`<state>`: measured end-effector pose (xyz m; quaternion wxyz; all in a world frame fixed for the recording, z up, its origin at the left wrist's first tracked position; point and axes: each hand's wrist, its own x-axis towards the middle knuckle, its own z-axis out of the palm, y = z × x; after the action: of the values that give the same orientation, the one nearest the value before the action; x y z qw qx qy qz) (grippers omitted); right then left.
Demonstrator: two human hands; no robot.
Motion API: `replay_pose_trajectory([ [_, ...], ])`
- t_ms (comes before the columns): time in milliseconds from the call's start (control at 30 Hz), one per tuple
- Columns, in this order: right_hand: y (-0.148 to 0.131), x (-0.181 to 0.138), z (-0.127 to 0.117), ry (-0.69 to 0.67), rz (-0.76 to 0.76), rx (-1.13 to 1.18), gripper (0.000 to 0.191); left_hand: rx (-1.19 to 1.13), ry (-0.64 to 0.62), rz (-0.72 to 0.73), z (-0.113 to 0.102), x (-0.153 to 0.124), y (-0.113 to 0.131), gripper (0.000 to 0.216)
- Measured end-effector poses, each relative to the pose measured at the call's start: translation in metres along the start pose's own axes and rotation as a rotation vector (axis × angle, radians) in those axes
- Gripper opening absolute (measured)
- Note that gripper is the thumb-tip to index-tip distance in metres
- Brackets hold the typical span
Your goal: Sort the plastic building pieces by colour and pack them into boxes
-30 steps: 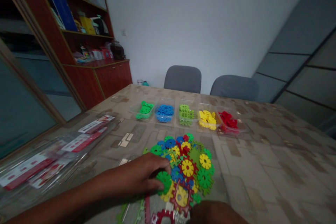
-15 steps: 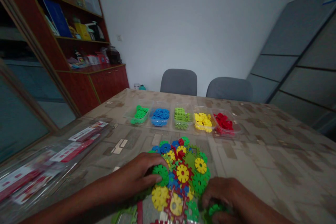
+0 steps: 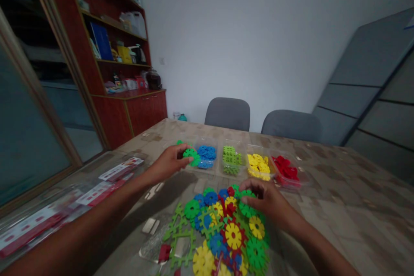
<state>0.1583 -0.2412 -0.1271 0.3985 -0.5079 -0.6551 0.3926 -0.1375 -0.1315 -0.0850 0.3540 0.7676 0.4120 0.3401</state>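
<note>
My left hand (image 3: 168,163) is stretched out over the far left tray and pinches a green gear piece (image 3: 191,156) just above the green pieces there. My right hand (image 3: 267,198) rests on the far edge of the pile of coloured gear pieces (image 3: 223,228), its fingers closed on another green gear piece (image 3: 247,207). The pile mixes green, blue, yellow and red gears with light green square frames. Behind it stands a row of clear trays: blue pieces (image 3: 207,154), light green pieces (image 3: 230,155), yellow pieces (image 3: 258,164), red pieces (image 3: 286,166).
A table with a patterned brown cover (image 3: 339,207) carries everything. Flat plastic packets with red and white labels (image 3: 97,183) lie at the left edge. Two grey chairs (image 3: 228,113) stand behind the table. A red-brown cabinet with shelves (image 3: 129,95) stands at the left.
My left hand lifted a green gear off the pile and carried it forward to the far left tray. My right hand moved up onto the pile's far edge. The view tilted and shifted.
</note>
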Motion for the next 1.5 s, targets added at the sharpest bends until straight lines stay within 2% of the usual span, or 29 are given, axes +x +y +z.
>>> replay_pose_trajectory([
  [133,0.003,0.03,0.009,0.028,-0.011,0.014,0.023,0.06,0.198,-0.04,-0.034,0.018,-0.026,0.03],
  [233,-0.007,0.063,0.024,0.035,-0.029,0.025,0.021,0.12,0.314,-0.072,-0.047,0.026,-0.047,0.026],
  [400,-0.036,0.138,0.063,0.061,-0.006,0.012,0.015,0.205,0.373,-0.065,-0.04,0.034,-0.071,0.021],
  [500,-0.051,0.18,0.086,0.058,0.032,0.005,0.022,0.253,0.4,-0.044,-0.037,0.033,-0.077,0.026],
  [600,-0.057,0.203,0.102,0.052,0.056,0.013,0.03,0.3,0.441,-0.02,-0.043,0.028,-0.077,0.029],
  [667,-0.057,0.206,0.106,0.054,0.065,0.015,0.03,0.317,0.453,-0.008,-0.049,0.025,-0.075,0.029],
  [767,-0.055,0.186,0.101,0.021,0.06,0.015,0.022,0.319,0.415,0.022,-0.052,0.022,-0.067,0.027],
  [833,-0.055,0.158,0.092,-0.022,0.045,0.016,0.01,0.305,0.328,0.059,-0.048,0.02,-0.058,0.024],
  [1000,-0.051,0.056,0.049,-0.092,0.009,-0.021,0.01,0.274,-0.026,0.173,-0.023,0.012,-0.028,0.017],
  [1067,-0.045,0.017,0.029,-0.097,-0.045,-0.207,0.018,0.282,-0.171,0.204,-0.01,0.006,-0.019,0.016],
  [1167,-0.033,-0.024,0.005,-0.115,-0.036,-0.43,0.024,0.328,-0.378,0.217,0.009,-0.004,-0.012,0.01],
  [1300,-0.019,-0.042,-0.009,-0.222,-0.01,-0.597,0.022,0.439,-0.602,0.19,0.027,-0.018,-0.008,0.029],
  [1400,-0.012,-0.042,-0.007,-0.236,-0.027,-0.674,0.019,0.528,-0.637,0.158,0.025,-0.035,0.0,0.031],
  [1500,-0.012,-0.041,0.0,-0.283,-0.033,-0.68,0.018,0.602,-0.635,0.073,0.014,-0.057,0.013,0.036],
])
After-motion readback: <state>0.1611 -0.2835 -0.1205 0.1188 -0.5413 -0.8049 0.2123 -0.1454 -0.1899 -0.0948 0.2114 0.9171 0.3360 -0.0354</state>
